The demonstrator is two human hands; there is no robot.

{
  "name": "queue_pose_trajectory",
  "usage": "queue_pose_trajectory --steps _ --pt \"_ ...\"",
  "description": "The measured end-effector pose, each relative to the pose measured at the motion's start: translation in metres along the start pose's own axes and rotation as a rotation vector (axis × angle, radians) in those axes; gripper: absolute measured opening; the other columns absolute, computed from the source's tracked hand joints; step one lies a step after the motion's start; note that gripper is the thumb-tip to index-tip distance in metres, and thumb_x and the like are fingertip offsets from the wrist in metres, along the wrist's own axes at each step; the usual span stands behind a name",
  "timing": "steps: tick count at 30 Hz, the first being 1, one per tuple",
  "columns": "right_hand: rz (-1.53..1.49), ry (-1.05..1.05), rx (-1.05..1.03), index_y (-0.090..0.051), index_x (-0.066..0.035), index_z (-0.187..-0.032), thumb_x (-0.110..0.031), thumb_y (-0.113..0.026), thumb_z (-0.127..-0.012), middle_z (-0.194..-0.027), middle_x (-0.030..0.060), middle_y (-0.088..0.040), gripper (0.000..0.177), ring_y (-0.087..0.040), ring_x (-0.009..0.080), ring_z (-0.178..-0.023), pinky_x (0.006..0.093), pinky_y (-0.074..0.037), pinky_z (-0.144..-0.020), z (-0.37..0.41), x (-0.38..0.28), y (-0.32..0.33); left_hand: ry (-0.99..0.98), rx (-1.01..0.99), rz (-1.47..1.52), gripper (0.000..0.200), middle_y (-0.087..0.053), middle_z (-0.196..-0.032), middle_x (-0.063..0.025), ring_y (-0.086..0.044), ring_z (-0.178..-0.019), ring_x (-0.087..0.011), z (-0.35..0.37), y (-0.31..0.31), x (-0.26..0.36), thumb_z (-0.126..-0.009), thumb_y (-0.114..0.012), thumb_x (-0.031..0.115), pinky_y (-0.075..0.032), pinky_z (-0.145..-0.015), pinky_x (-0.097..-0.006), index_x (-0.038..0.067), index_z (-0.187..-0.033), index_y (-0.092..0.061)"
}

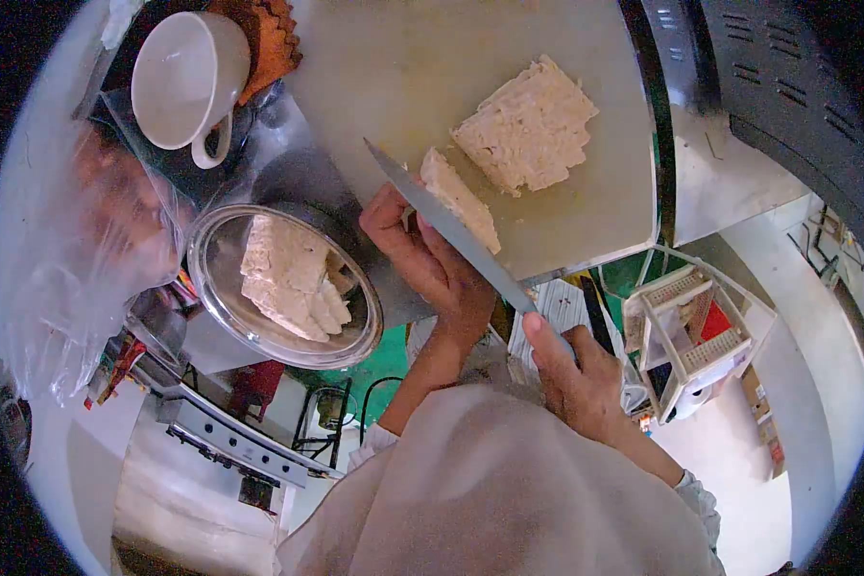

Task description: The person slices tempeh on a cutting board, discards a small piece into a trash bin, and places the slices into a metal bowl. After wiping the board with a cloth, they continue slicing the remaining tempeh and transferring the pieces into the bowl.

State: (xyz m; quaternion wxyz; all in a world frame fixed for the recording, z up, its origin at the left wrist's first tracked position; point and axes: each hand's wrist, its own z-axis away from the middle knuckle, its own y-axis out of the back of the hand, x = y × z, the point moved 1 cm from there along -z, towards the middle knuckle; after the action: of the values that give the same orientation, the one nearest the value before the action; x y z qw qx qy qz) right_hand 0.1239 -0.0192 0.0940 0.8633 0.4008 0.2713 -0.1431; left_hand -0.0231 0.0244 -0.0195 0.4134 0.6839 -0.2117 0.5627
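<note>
My right hand (578, 376) is wrapped round the handle of a long knife (461, 235), whose blade points up and left across the cutting board (374, 58). My left hand (430, 252) is beside the blade, its fingers bent and partly behind the knife; what they touch is hard to make out. Along the blade's upper side lies a narrow cut piece of pale food (459, 199). A larger pale block (528, 125) rests on the board, apart from that piece. More pale pieces (293, 278) sit in a clear oval bowl (223, 320) at the left.
A white cup (178, 82) stands at the upper left, by an orange-brown scalloped item (264, 43). Clear plastic wrapping (58, 250) covers something at the far left. A dark vented appliance (787, 86) borders the upper right. Below the counter are a white rack (691, 326) and a stove (230, 442).
</note>
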Motion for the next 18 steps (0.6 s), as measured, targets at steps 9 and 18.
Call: queue_pose_trajectory --steps 9,18 --pt "-0.022 0.007 -0.028 -0.038 -0.038 -0.133 -0.013 -0.060 -0.074 -0.066 0.0078 -0.045 0.067 -0.054 0.0271 -0.055 0.0395 -0.043 -0.042 -0.013 -0.006 0.002 0.007 0.032 0.012 0.035 -0.042 -0.102 -0.0127 -0.041 -0.099 -0.0223 0.003 -0.001 -0.001 -0.094 -0.039 0.032 -0.030 -0.090 -0.0358 -0.002 -0.105 -0.039" --pt "-0.059 0.066 0.027 -0.038 -0.027 -0.134 -0.008 -0.059 -0.077 -0.071 0.0133 -0.049 0.063 -0.053 0.0308 -0.055 0.0410 -0.044 -0.044 -0.030 -0.009 -0.004 0.084 0.065 -0.106 0.031 -0.044 -0.098 -0.0126 -0.043 -0.097 -0.0232 -0.002 -0.002 0.014 -0.094 -0.040 0.029 -0.033 -0.089 -0.0364 -0.001 -0.101 -0.043"
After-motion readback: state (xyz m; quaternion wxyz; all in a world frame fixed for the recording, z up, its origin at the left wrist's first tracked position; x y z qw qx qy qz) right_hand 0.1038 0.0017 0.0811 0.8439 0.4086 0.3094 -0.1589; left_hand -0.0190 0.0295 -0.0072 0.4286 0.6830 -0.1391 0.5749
